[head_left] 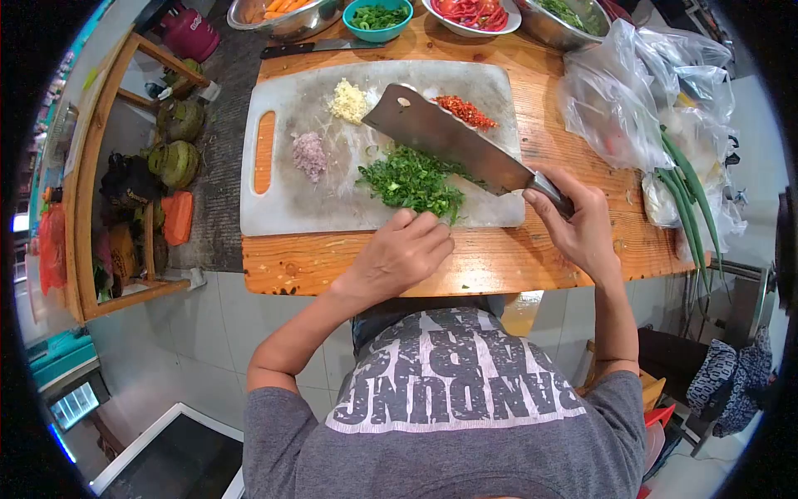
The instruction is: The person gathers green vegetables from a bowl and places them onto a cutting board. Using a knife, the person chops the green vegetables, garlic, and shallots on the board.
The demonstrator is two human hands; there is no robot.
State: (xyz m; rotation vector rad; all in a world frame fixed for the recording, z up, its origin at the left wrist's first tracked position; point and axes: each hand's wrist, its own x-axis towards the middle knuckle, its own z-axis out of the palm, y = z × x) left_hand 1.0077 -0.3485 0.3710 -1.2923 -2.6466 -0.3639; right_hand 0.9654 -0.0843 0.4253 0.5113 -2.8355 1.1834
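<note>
My right hand is wrapped round the handle of a wide cleaver, its blade slanting up to the left over the white cutting board. Under and below the blade lies a pile of chopped green herbs. With its fingers curled, my left hand rests at the board's near edge, just below the herbs; whether it holds anything is hidden. Also on the board are minced garlic, chopped shallots and chopped red chili, in separate piles.
A knife lies behind the board. Along the back stand a bowl of carrots, a teal bowl, a bowl of red chilies and another metal bowl. Plastic bags and green onions are at the right.
</note>
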